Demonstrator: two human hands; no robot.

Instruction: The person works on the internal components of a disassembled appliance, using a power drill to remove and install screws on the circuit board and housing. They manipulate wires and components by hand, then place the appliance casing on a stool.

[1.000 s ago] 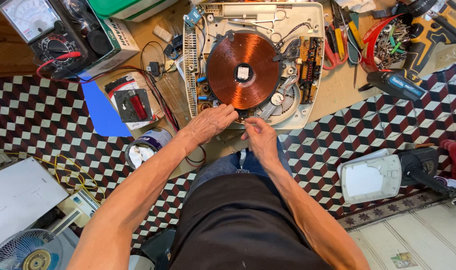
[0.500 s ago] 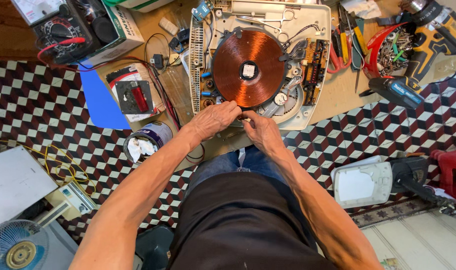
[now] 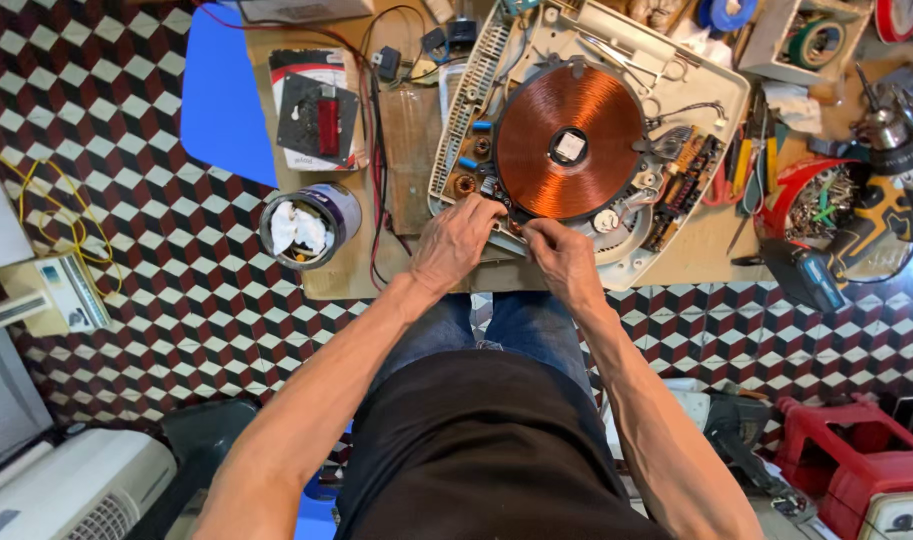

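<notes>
Copper, plastic and wood on the bench

Glossy copper coil [image 3: 569, 142] sits in a matt cream plastic cooker housing [image 3: 716, 95]; worn, scuffed wooden board [image 3: 413, 150] lies beside it, crumpled white cloth [image 3: 296, 228] fills a shiny can [image 3: 338, 212].

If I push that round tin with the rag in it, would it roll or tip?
The tin stands upright on its flat base, so it would probably slide, not roll. It looks squat, so tipping seems unlikely. Only a crumpled rag shows inside, so it is likely light and easily shoved.
</notes>
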